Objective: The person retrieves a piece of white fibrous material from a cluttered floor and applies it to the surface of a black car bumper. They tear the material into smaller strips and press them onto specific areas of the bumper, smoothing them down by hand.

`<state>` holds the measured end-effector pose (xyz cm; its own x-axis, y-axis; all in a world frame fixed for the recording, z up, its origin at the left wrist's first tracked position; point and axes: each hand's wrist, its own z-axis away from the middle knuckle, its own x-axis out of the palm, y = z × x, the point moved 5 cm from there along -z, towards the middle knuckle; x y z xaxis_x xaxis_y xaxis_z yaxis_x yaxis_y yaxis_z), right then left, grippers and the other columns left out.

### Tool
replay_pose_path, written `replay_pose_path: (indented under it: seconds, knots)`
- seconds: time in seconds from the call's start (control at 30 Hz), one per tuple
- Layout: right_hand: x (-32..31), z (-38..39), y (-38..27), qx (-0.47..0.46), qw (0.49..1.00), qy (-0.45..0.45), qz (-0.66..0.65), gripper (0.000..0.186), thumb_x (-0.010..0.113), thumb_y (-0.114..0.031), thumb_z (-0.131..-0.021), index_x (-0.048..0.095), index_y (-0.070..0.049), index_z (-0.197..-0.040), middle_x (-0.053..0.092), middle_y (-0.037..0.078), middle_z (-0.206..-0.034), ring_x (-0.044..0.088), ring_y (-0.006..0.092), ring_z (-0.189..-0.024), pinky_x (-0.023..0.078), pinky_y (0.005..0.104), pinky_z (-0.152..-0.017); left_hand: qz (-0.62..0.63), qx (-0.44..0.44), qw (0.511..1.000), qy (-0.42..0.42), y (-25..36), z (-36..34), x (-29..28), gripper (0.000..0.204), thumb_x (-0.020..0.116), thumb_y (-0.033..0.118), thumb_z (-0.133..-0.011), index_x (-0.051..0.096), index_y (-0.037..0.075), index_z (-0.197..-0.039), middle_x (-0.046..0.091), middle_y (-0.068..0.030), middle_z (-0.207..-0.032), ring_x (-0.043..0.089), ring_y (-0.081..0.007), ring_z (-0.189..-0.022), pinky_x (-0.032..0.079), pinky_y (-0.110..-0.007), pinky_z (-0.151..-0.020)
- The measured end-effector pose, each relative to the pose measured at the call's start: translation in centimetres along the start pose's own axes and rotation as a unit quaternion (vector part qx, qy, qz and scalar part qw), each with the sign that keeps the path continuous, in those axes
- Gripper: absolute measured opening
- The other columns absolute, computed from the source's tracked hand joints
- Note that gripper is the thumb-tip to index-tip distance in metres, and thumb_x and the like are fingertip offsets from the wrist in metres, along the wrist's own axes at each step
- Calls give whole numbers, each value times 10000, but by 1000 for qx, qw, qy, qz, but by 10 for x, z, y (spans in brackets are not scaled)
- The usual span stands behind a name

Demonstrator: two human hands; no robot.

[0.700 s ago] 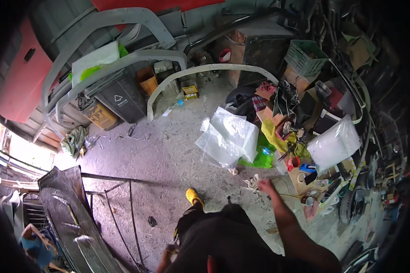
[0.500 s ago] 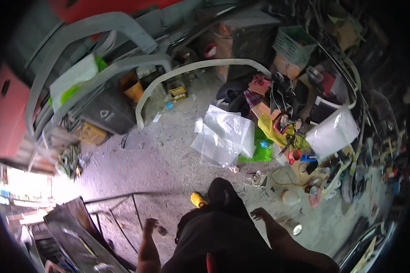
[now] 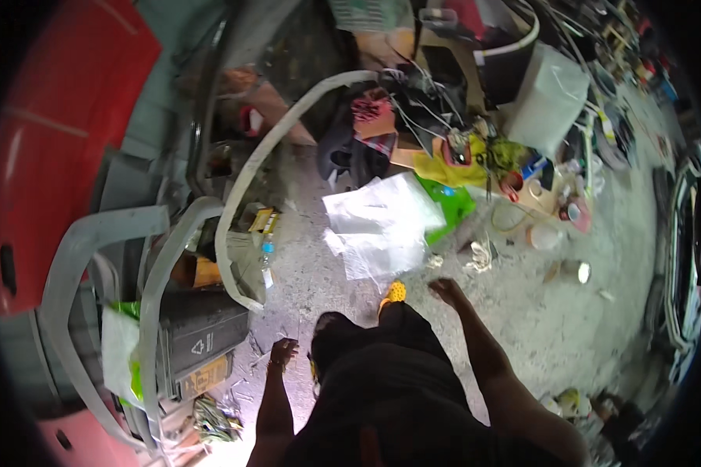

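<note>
My left hand [image 3: 284, 352] hangs beside my left leg with its fingers loosely spread. It holds nothing and is nearest to a dark grey bin [image 3: 210, 331]. My right hand [image 3: 446, 292] is held out ahead of my right leg, empty, its fingers loosely bent and partly apart. Beyond it, crumpled clear plastic sheets [image 3: 385, 222] lie on the floor, overlapping a bright green bag [image 3: 448, 210]. A yellow shoe [image 3: 395, 294] shows at one of my feet, between that hand and the sheets. Neither hand touches anything.
Grey arch-shaped panels [image 3: 78, 249] and a red panel [image 3: 62, 148] stand at left. A pale curved strip [image 3: 237, 194] reaches the floor. Clutter with a yellow cloth [image 3: 448, 169], a red cup [image 3: 512, 184] and a white wrapped block [image 3: 549, 97] lies far right. A can [image 3: 578, 271] lies right.
My view has turned to the right, and the plastic sheets are nearer my feet. The dark metal frame at lower left has left the view. Both hands remain empty.
</note>
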<state>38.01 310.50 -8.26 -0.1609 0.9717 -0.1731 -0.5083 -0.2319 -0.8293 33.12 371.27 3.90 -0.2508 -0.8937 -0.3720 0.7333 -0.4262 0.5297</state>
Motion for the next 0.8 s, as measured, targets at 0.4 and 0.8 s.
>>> replay_pose_path:
  seconds: [0.4, 0.8]
  knots:
    - [80, 125, 4, 223, 927, 296, 57, 348, 632, -348, -929, 702, -28, -1045, 719, 75, -943, 663, 178, -831, 506, 337, -705, -248, 62, 939, -231, 230, -293, -1, 257, 657, 178, -883, 664, -2, -1067, 721, -142, -893, 692, -199, -676, 568, -328, -606]
    - [372, -1, -130, 403, 785, 327, -338, 306, 663, -217, -924, 640, 3, -1135, 699, 85, -866, 663, 141, -665, 540, 269, -573, -521, 271, 789, -177, 314, -715, 182, 1060, 872, 380, -640, 315, 3, -1459, 413, -253, -1423, 385, -358, -1344, 367, -431, -1102]
